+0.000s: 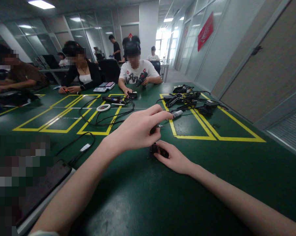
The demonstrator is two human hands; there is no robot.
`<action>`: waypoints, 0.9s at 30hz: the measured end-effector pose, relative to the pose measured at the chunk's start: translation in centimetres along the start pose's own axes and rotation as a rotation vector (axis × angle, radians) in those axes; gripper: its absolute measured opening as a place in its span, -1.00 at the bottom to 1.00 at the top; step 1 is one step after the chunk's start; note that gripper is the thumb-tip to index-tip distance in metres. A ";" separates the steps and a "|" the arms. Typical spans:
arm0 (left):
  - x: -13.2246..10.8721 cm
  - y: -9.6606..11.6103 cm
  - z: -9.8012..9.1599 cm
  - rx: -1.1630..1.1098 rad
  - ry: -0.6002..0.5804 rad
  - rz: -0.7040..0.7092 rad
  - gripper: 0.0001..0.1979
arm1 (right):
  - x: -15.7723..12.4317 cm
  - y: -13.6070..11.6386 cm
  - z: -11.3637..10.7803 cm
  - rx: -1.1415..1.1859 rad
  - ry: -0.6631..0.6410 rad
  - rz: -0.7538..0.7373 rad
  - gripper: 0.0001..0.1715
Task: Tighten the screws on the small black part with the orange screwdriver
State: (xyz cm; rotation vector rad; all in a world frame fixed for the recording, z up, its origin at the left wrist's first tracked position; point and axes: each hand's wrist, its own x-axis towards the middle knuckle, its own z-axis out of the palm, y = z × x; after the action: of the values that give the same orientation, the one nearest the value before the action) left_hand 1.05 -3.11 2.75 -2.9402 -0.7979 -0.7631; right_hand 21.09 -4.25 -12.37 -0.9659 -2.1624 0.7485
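Observation:
My left hand (140, 127) is raised over the middle of the table, its fingers curled round a small dark object (153, 129) with a short metal end pointing right. Most of that object is hidden by the fingers. Just below, my right hand (174, 157) grips a small black part (164, 152) at the tabletop, thumb and fingers around it; its kind cannot be made out. By my left index fingertip is a grey cylindrical piece (177, 114); whether the finger touches it is unclear.
Yellow tape rectangles mark the green table (148, 203). Tangled black cables and tools (184, 100) lie at the far right. A cable loop and a white tape ring (103, 107) are at centre left. A dark device (46, 186) lies near left. A co-worker opposite holds a power drill (141, 79).

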 end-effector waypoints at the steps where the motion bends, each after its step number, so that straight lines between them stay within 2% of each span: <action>1: 0.0 0.0 0.0 -0.005 0.001 -0.002 -0.61 | 0.0 0.0 0.0 -0.004 0.004 -0.003 -0.87; 8: 0.0 0.0 0.0 0.011 -0.004 0.010 -0.59 | 0.0 0.0 0.0 -0.004 0.004 -0.012 -0.89; 12: 0.0 0.0 0.0 0.022 0.003 0.002 -0.65 | 0.0 0.0 0.0 -0.004 0.004 -0.011 -0.86; 27: 0.0 -0.1 0.2 0.009 0.006 0.016 -0.60 | 0.0 0.1 0.1 -0.001 0.009 -0.019 -0.88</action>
State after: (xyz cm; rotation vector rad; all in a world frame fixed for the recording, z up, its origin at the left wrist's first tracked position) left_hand 1.10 -3.04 2.60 -2.9314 -0.7746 -0.7650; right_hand 21.09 -4.21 -12.53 -0.9468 -2.1613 0.7323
